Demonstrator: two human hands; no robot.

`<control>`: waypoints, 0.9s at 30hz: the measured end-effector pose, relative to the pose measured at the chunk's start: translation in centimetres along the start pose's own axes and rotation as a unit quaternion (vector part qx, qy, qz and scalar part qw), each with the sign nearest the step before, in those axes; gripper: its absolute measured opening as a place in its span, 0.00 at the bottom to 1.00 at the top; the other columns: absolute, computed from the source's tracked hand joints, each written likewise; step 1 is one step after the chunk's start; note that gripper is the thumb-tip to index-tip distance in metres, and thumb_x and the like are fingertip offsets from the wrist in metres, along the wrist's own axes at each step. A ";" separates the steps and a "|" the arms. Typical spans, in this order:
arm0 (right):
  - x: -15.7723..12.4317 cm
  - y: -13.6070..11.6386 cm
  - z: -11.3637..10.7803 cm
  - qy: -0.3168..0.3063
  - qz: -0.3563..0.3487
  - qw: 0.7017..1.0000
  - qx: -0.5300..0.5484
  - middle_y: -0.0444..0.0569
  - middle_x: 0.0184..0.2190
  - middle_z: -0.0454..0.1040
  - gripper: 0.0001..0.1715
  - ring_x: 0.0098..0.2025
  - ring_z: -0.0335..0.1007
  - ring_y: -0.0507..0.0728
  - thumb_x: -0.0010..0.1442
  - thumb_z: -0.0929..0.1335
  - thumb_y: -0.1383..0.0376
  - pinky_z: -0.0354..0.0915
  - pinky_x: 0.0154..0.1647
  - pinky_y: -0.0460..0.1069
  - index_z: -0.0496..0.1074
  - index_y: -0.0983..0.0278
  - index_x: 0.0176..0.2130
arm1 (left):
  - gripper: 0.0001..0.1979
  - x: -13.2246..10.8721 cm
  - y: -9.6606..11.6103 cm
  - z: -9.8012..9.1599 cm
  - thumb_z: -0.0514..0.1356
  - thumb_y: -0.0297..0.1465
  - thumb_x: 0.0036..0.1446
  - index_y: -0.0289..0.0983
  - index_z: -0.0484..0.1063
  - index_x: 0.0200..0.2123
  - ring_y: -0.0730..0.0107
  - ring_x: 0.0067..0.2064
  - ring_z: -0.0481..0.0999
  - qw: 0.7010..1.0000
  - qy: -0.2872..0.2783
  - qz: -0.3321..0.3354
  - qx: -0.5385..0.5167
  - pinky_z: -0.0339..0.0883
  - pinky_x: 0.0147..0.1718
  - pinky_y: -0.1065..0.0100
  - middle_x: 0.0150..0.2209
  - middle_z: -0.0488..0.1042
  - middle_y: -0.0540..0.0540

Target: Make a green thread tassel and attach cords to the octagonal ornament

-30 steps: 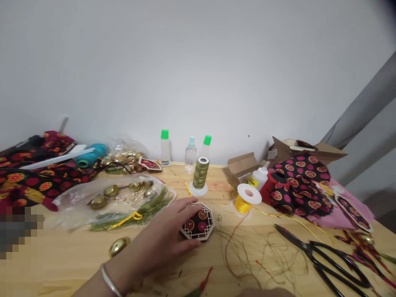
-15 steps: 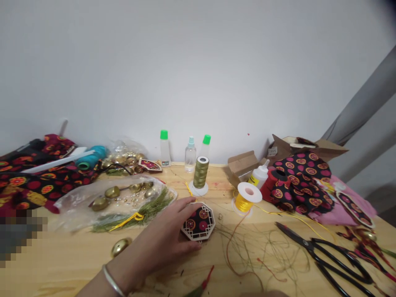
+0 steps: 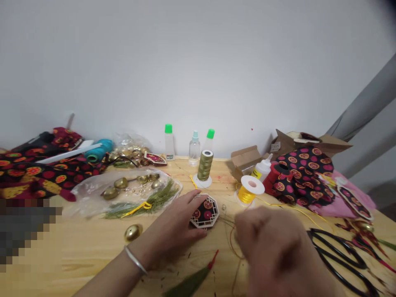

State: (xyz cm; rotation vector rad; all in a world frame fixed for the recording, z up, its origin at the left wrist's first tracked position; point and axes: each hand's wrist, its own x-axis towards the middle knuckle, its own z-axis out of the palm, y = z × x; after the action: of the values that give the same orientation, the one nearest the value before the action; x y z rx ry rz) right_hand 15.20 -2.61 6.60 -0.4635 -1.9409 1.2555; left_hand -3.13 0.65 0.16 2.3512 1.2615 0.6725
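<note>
My left hand, with a silver bangle at the wrist, grips an octagonal ornament by its left side. The ornament has a pale lattice frame around dark patterned fabric and rests at the table's middle. My right hand is smeared by motion but looks curled closed; whatever it holds is hidden. Loose green threads and an orange-red cord run beside and under it. In front lies a green tassel with a red tip. A brass bell sits left of my left forearm.
Behind stand a green thread spool, a yellow cord spool and several bottles. Black-handled scissors lie at right, partly behind my right hand. A plastic bag with bells and patterned cloth flank the middle.
My right hand has come into view from the bottom edge, over the threads and scissor blades. The left hand keeps hold of the ornament. The view has shifted slightly.
</note>
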 end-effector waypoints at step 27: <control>1.9 4.4 -1.5 -0.021 0.177 0.882 -0.436 0.41 0.18 0.62 0.08 0.21 0.54 0.47 0.48 0.64 0.69 0.48 0.21 0.43 0.72 0.65 0.22 | 0.13 0.2 0.3 -1.0 0.55 0.27 0.44 0.38 0.62 0.37 0.67 0.34 0.66 0.997 0.021 0.054 -0.042 0.59 0.33 0.67 0.34 0.69 0.47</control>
State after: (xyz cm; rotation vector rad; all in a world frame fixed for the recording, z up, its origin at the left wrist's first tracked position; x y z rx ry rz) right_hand 14.72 1.51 3.78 -1.2911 -2.4698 0.4984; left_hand -3.36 0.79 1.16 2.3602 1.1083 0.7976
